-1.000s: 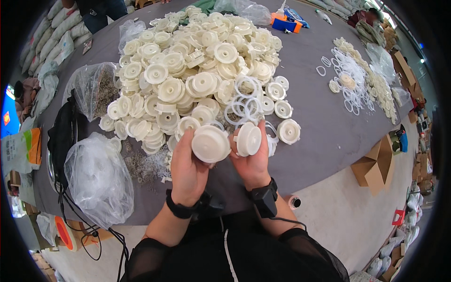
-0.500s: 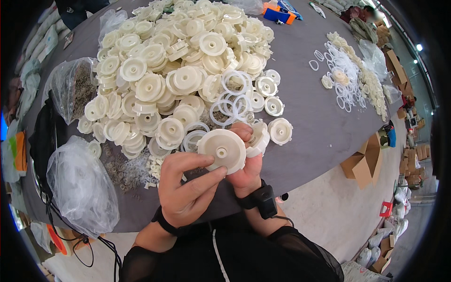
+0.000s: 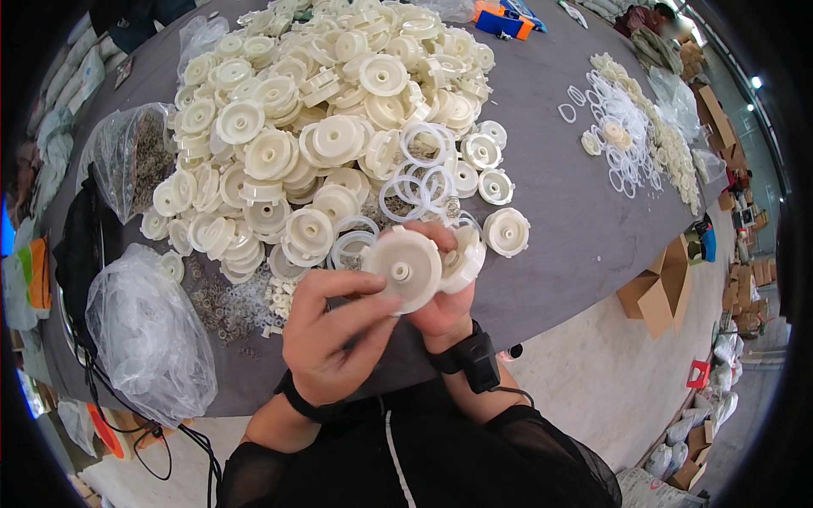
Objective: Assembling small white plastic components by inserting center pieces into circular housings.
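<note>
My left hand (image 3: 332,334) grips a cream plastic disc with a centre hub (image 3: 404,267) by its lower edge, just above the near side of the grey table (image 3: 559,220). My right hand (image 3: 444,306) sits behind that disc and holds a second cream round part (image 3: 466,254), pressed against the disc's right side. Both wrists wear black bands. A big heap of similar cream discs (image 3: 313,118) lies right beyond my hands, with clear plastic rings (image 3: 419,169) on its near right side.
Clear bags (image 3: 146,330) of small parts lie at the left, with loose small pieces (image 3: 237,300) beside them. A second pile of rings and small white parts (image 3: 631,127) lies far right. Cardboard boxes (image 3: 656,292) stand on the floor at the right.
Both hands came together and lowered toward me: the two cream parts, held apart side by side a second ago, are now pressed against each other, with my left hand under the disc.
</note>
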A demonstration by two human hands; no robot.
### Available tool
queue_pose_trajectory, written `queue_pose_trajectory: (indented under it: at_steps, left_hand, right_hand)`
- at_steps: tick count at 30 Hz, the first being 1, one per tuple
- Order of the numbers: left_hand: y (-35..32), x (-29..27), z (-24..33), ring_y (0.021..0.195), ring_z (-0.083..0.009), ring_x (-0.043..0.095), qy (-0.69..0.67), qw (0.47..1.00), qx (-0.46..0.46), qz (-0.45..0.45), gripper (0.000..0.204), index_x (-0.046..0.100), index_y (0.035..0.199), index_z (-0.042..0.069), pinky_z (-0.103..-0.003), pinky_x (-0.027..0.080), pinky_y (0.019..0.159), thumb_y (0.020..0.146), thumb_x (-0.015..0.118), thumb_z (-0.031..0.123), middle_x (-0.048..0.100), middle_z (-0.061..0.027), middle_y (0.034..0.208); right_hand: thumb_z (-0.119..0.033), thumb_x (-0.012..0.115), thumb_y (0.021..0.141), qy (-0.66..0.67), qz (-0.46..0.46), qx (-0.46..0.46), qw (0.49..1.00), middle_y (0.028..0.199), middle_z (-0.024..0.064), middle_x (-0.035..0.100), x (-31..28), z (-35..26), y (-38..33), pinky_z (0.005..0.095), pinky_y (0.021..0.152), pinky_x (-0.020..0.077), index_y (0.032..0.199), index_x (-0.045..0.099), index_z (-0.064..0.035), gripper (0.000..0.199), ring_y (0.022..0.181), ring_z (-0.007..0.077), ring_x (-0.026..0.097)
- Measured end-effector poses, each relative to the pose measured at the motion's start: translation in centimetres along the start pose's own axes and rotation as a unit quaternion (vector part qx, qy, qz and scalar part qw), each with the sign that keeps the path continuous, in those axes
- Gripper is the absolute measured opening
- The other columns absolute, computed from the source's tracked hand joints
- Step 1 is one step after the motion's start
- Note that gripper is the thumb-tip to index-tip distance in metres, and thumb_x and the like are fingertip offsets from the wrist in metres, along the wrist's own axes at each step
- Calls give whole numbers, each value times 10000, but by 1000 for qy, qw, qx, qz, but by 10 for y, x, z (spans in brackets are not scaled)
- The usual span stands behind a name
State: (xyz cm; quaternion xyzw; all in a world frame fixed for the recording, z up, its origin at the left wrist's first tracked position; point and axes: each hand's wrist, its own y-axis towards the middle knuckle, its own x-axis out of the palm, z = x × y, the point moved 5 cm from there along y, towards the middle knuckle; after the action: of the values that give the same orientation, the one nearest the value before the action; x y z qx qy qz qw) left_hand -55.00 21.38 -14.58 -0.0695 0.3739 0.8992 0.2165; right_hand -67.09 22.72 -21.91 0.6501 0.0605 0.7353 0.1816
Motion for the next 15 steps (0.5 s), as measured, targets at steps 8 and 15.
queue_pose_trajectory:
  at_steps: [8, 15]
  left_hand:
    - [-6, -3, -17, 712, -85, 526, -95, 979, -154, 88, 331, 571, 1029, -12, -201, 428, 614, 716, 625, -104, 534, -102, 1033]
    - [0, 3, -25, 691, -74, 503, -104, 983, -132, 79, 372, 559, 1048, -1, -187, 408, 602, 698, 604, -120, 495, -105, 1084]
  right_hand:
    - [-365, 368, 950, -159, 85, 46, 983, 1051, 112, 502, -11, 6, -9, 482, 882, 402, 816, 478, -146, 280, 1179, 331, 398]
    - [-247, 407, 957, -561, 176, -330, 738, 1088, 119, 569, 32, -78, -41, 377, 894, 429, 1050, 540, -23, 277, 1011, 231, 552]
